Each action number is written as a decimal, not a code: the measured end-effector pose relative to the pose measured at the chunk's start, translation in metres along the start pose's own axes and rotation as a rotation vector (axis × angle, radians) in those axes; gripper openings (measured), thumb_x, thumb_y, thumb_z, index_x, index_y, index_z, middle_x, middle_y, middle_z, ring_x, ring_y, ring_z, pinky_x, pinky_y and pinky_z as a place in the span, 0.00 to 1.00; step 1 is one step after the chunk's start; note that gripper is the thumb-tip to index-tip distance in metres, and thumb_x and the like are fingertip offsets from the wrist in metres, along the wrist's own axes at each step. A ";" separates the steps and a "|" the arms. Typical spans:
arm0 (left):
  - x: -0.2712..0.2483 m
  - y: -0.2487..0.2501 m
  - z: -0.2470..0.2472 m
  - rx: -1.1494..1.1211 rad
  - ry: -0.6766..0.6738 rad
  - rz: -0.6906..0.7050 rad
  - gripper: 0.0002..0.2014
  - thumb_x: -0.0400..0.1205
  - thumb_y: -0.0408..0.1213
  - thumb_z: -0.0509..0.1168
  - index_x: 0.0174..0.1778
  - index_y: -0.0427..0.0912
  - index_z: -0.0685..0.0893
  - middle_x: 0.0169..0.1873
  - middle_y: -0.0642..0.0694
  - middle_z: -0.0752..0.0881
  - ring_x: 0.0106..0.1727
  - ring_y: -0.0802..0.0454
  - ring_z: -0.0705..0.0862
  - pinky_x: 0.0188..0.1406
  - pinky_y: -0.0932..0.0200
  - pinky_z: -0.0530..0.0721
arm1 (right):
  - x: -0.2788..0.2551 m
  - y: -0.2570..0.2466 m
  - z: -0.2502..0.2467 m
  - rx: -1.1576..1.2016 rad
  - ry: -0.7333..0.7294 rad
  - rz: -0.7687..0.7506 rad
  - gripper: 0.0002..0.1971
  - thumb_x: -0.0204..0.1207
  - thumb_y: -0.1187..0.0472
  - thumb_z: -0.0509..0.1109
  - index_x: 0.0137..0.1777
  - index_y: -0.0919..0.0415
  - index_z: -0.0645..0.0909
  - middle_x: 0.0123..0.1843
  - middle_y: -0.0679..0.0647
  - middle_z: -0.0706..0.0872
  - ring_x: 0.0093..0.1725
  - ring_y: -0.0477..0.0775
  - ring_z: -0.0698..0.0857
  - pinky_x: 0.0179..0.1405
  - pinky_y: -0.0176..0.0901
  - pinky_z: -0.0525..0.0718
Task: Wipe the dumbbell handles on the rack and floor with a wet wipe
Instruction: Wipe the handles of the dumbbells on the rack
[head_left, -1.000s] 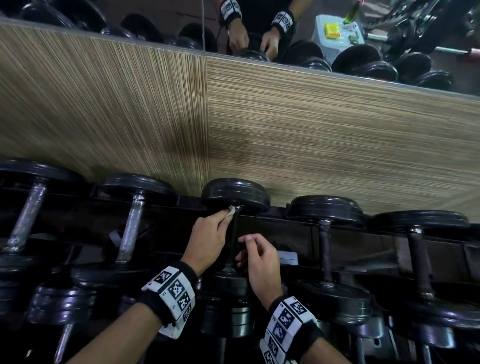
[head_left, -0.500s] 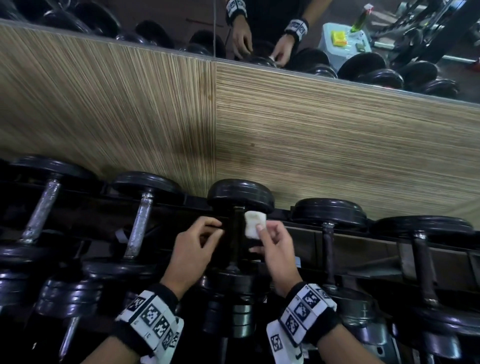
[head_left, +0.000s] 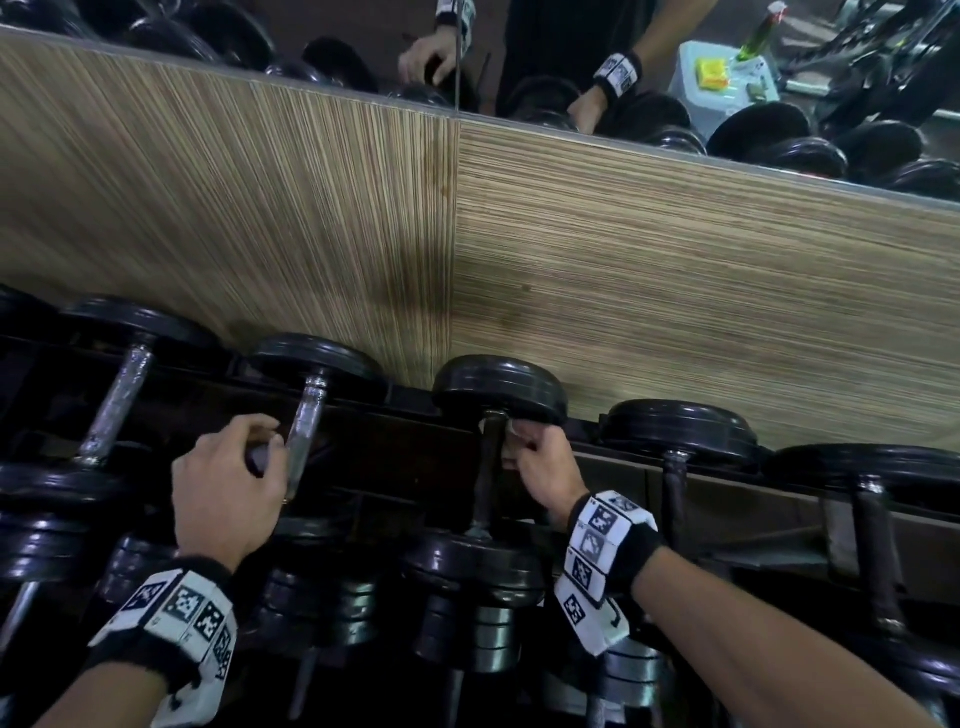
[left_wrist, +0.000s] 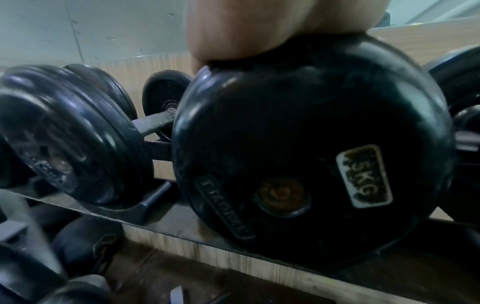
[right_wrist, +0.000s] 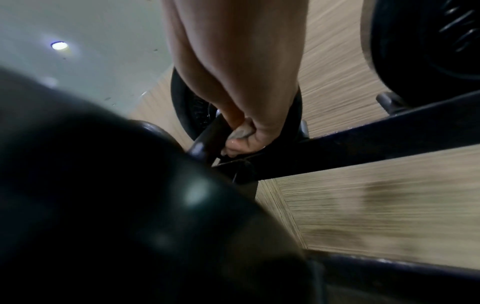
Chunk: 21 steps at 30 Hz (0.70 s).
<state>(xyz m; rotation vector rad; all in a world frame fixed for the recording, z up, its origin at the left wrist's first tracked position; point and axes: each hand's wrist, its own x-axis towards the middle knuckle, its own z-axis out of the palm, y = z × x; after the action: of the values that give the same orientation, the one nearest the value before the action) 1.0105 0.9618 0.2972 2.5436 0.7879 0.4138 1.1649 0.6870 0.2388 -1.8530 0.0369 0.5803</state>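
Black dumbbells lie side by side on a dark rack (head_left: 613, 473) against a wood-panelled wall. My right hand (head_left: 511, 441) grips the dark handle (head_left: 485, 483) of the middle dumbbell at its far end, just under the far plate (head_left: 498, 387). A pale wet wipe (head_left: 483, 425) is wrapped on the handle under its fingers. In the right wrist view the fingers (right_wrist: 235, 144) press the wipe (right_wrist: 241, 132) against the handle (right_wrist: 207, 139). My left hand (head_left: 265, 447) hangs loosely curled beside the neighbouring shiny handle (head_left: 306, 431) and holds nothing. It hovers over a 5KG plate (left_wrist: 311, 154).
More dumbbells fill the rack's lower tier (head_left: 467, 623) below my wrists. The wood panel (head_left: 623, 286) rises right behind the far plates. A mirror (head_left: 571, 41) above it reflects my arms and a pale stool (head_left: 722, 78).
The wipe passed from my left hand to my right. The right hand then closed on the far end of the middle handle. The left hand drew away to the left, beside the shiny handle.
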 end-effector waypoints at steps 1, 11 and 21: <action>0.000 0.000 -0.001 -0.005 0.009 0.002 0.09 0.82 0.42 0.64 0.55 0.45 0.84 0.41 0.50 0.87 0.50 0.38 0.84 0.57 0.33 0.79 | -0.005 0.000 -0.001 -0.016 -0.001 -0.033 0.11 0.83 0.77 0.62 0.51 0.70 0.87 0.52 0.56 0.91 0.49 0.52 0.90 0.50 0.46 0.91; -0.003 0.010 -0.007 -0.020 -0.001 -0.033 0.05 0.82 0.33 0.68 0.52 0.44 0.85 0.30 0.66 0.74 0.43 0.39 0.84 0.56 0.34 0.78 | -0.007 0.007 0.003 -0.141 0.022 -0.163 0.12 0.86 0.65 0.64 0.48 0.60 0.91 0.42 0.46 0.93 0.43 0.44 0.89 0.45 0.41 0.84; -0.005 0.017 -0.009 -0.035 0.001 -0.131 0.07 0.82 0.35 0.67 0.54 0.46 0.86 0.29 0.62 0.71 0.42 0.38 0.80 0.53 0.38 0.79 | -0.021 0.006 0.003 -0.145 0.010 -0.159 0.15 0.87 0.66 0.65 0.40 0.60 0.88 0.37 0.49 0.89 0.37 0.42 0.85 0.41 0.36 0.81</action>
<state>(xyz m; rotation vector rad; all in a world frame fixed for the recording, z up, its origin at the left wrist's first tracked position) 1.0110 0.9491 0.3131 2.4424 0.9329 0.3825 1.1433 0.6826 0.2417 -1.9782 -0.1482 0.4728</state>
